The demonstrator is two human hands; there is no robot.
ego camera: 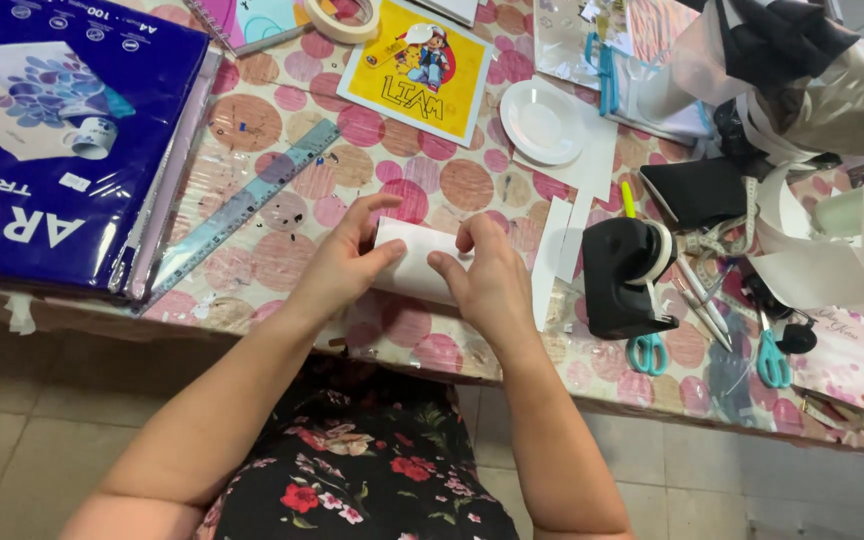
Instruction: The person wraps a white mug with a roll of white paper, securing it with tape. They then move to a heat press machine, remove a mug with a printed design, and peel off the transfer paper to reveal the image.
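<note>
Polka-dot oilcloth in pink, red and tan covers the table, with beige floor tiles below its near edge. We note a large dark blue paper package, flat and rectangular with white lettering and a pale tree-and-mug picture, at the far left, overhanging the table edge. A yellow square card with a cartoon figure lies at top centre, tilted slightly; a roll of tape sits just above it. A translucent grey-blue ruler runs diagonally between the package and the hands. To the right we record a white round plate, white paper strips, a black tape dispenser, two pairs of teal-handled scissors, and a pink floral card near the right edge. Nothing stands between the camera and the hands. A small white paper piece rests on the table near its front edge, at centre. Its long axis runs roughly left to right, dipping slightly toward the right. Our left hand pinches its left end between thumb and fingers; our right hand grasps its right end, fingers curled over the top.
</note>
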